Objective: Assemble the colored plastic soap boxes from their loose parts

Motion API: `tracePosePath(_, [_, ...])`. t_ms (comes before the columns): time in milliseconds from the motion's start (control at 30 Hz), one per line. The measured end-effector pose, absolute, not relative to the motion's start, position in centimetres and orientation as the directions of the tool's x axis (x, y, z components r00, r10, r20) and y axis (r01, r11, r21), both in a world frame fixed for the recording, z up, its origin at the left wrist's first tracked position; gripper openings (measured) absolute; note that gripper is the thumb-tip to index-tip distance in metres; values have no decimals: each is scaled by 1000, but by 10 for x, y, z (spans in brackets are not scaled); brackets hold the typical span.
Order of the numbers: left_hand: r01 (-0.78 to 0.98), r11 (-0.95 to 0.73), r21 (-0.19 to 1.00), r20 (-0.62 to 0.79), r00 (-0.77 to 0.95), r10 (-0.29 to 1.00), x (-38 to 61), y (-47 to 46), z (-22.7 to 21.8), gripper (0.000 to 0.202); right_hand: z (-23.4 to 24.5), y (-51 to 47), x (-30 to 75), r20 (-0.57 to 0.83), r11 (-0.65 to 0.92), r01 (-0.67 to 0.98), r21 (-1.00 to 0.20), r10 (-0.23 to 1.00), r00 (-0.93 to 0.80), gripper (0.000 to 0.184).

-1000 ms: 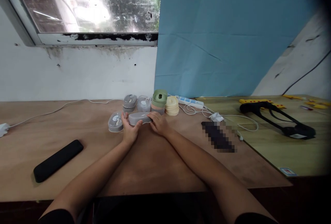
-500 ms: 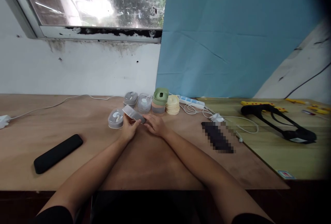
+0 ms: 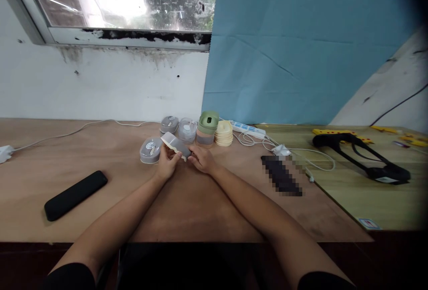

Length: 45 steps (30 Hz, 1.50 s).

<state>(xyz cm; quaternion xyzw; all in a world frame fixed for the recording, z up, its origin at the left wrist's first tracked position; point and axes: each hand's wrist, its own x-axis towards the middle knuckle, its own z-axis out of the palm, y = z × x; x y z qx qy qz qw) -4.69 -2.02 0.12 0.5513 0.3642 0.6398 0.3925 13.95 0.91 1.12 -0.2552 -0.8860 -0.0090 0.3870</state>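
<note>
Between my two hands a grey plastic case (image 3: 179,144) with a pale wavy rim is held tilted above the table. My left hand (image 3: 167,163) grips its left end, thumb along the rim. At its right end, the closed fingers of my right hand (image 3: 201,159) press against it. Left of it stands a grey case with a clear lid (image 3: 150,150). Behind are a similar grey case (image 3: 169,125), a stack of clear lids (image 3: 187,130), stacked green and pinkish-grey pieces (image 3: 207,126), and a pile of cream-coloured pieces (image 3: 224,134).
A long black case (image 3: 76,195) lies at the left of the brown tabletop (image 3: 194,218). Toward the back right are a white power strip (image 3: 248,130) and coiled white cables (image 3: 249,140). A pixelated dark object (image 3: 282,176) and a black frame-like strap (image 3: 364,160) lie further right.
The grey case in my hands has turned slightly, showing more of its pale rim. Both hands keep their hold. The whole view has shifted slightly.
</note>
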Motion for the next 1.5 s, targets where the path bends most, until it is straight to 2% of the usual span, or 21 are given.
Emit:
tracePosePath(133, [-107, -431, 896, 426, -69, 902, -47, -20, 0, 66, 10, 11, 140, 683, 874, 465, -143, 427, -593, 40])
tracePosePath(367, [-118, -449, 885, 445, -66, 893, -48, -18, -2, 62, 8, 13, 142, 687, 828, 501, -250, 516, -511, 37])
tracePosePath(600, [-129, -451, 883, 449, -46, 893, -47, -19, -2, 68, 8, 10, 141, 795, 837, 495, -234, 458, -397, 46])
tracePosePath(733, [-138, -444, 885, 443, -43, 896, -46, -22, 3, 68, 8, 12, 141, 850, 848, 502, -170, 384, -361, 42])
tracePosePath(933, [-132, -450, 883, 443, -83, 893, -48, -23, 5, 65, 14, 13, 144, 821, 844, 535, -37, 331, -465, 37])
tracePosePath(1167, [-126, -446, 886, 437, -93, 895, -53, -20, -3, 61, 16, 19, 147, 777, 837, 538, 97, 274, -567, 65])
tracePosePath(1267, [-106, -442, 891, 432, -104, 896, -53, -20, -5, 61, 17, 22, 149, 779, 818, 562, 119, 274, -564, 69])
tracePosePath(1367, [-110, -442, 890, 436, -76, 897, -53, -19, -6, 62, 17, 26, 151, 784, 803, 581, 137, 270, -559, 64])
tracePosePath(1500, [-139, -460, 877, 457, -59, 888, -52, -19, -8, 59, 15, 29, 152, 781, 796, 576, 186, 235, -578, 47])
